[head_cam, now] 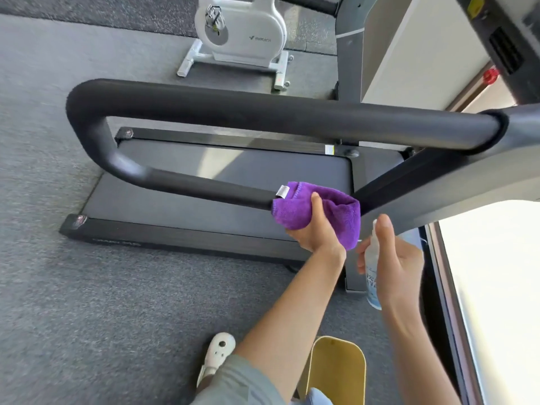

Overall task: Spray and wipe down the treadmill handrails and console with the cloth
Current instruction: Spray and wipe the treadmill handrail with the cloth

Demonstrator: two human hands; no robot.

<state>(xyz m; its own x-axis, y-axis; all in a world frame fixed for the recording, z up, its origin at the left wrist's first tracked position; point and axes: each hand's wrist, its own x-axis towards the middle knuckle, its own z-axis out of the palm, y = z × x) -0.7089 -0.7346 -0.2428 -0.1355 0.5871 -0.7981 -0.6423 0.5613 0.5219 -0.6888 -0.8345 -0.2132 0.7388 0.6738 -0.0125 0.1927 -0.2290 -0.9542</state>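
1. The left hand (314, 229) holds a purple cloth (318, 213), fingers curled around it, wrapped over the near bar of the black padded handrail (233, 112).
2. The right hand (394, 264) grips a clear spray bottle (371, 258) just right of the cloth, forefinger lying on its top; the nozzle itself is probably hidden behind that finger.
3. Below lies the treadmill deck (204, 197) on grey carpet (87, 302); a white exercise machine (242, 33) stands beyond.

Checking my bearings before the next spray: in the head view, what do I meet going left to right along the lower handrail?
Lower handrail bend → bare foam bar → purple cloth wrapped on the bar, gripped by the left hand → spray bottle in the right hand → bright window.
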